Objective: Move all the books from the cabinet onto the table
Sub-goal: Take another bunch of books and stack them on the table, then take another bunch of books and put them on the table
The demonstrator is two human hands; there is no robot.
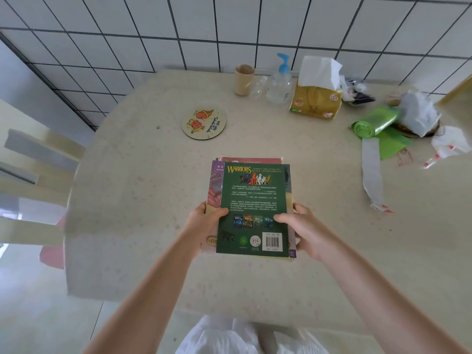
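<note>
Your left hand [204,223] and right hand [304,228] both grasping stack of books [251,208], thumbs on top, green back cover uppermost. Stack over middle of desk [143,200]; contact with desk unclear. Behind it: round coaster [203,123], cup [244,79], pump bottle [279,83], tissue pack [315,98]. Green bag roll [374,121] far right.

Home dining corner, round beige speckled table [143,200], white tiled wall [229,21], yellow tissue pack [315,103], cream slatted chair [38,175]

Bright, even daylight; soft blur, edges warped.
</note>
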